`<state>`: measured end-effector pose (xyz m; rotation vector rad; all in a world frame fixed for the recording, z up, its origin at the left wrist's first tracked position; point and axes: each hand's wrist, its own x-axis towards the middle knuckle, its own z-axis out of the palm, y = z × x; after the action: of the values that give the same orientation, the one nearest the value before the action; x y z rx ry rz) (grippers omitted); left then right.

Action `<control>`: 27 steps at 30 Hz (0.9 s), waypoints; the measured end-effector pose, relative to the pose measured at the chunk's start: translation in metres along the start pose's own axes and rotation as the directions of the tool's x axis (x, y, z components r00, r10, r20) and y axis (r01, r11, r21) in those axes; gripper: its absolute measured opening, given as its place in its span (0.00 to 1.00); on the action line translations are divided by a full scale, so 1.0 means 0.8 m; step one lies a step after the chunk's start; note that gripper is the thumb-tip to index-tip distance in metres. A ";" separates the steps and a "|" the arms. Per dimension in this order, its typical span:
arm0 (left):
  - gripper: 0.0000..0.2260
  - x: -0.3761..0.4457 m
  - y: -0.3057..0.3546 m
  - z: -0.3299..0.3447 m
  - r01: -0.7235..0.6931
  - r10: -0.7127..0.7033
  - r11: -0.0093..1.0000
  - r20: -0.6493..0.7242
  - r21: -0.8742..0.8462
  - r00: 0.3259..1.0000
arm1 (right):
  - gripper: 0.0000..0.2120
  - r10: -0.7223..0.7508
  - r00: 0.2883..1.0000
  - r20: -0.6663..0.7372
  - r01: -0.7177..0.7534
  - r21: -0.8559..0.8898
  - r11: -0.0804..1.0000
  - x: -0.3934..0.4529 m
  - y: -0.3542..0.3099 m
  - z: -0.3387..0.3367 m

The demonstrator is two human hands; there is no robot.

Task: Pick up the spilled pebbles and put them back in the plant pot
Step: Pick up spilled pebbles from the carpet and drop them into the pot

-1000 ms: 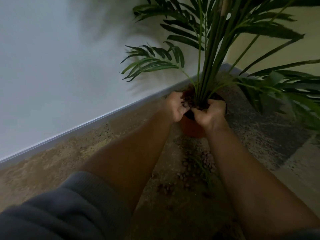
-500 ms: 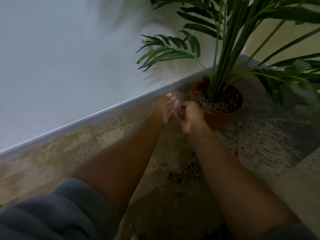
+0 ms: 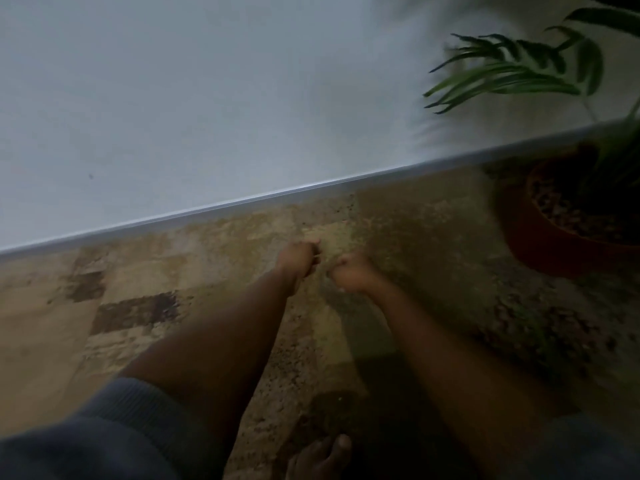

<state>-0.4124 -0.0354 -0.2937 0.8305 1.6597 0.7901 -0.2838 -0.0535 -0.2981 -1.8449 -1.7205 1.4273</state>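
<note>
Left hand: left hand (image 3: 300, 258) held out over the floor, fingers curled inward; the picture is blurred and it cannot be told whether it holds anything.
Right hand: right hand (image 3: 351, 273) just beside the left, apart from it by a narrow gap, fingers curled into a loose fist; whether pebbles sit inside cannot be told.
Plant pot: terracotta plant pot (image 3: 554, 252) at the right edge, standing on the floor, well apart from both hands, to their right and slightly farther off.
Pebbles: brownish pebbles (image 3: 568, 211) fill the pot around the plant's base; none can be made out on the floor near the hands, given the blur.
Plant: green fronds (image 3: 512, 69) spread from the pot toward the wall.
Floor: mottled tan and brown floor (image 3: 194, 271) below both hands.
Wall: pale wall (image 3: 207, 98) meeting the floor at a light baseboard (image 3: 242, 202).
Sleeve: grey sleeve (image 3: 114, 438) pushed up the left forearm.
Foot: bare toes (image 3: 322, 455) at the bottom edge.
</note>
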 end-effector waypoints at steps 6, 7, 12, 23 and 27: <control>0.08 0.003 -0.076 -0.098 0.131 -0.071 0.975 -0.310 0.177 0.948 | 0.14 -0.062 0.992 0.114 0.074 -0.110 0.991 0.000 -0.035 0.063; 0.06 -0.001 -0.085 -0.109 0.142 -0.068 0.969 -0.333 0.202 0.940 | 0.14 -0.071 0.990 0.125 0.087 -0.127 0.988 0.000 -0.040 0.073; 0.04 -0.018 -0.124 -0.155 0.233 -0.116 0.944 -0.425 0.234 0.898 | 0.12 -0.108 0.985 0.138 0.133 -0.188 0.973 0.000 -0.050 0.116; 0.09 -0.017 -0.151 -0.164 0.211 -0.101 0.915 -0.311 0.345 0.945 | 0.10 -0.052 0.991 0.124 0.073 -0.167 0.983 0.007 -0.032 0.137; 0.02 -0.017 -0.143 -0.138 0.170 -0.031 0.865 -0.286 0.472 0.958 | 0.12 -0.007 0.997 0.076 0.013 -0.079 0.997 0.006 -0.021 0.121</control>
<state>-0.5324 -0.1182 -0.3589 1.0057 2.1839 0.4128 -0.3688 -0.0854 -0.3360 -1.8411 -1.8452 1.4622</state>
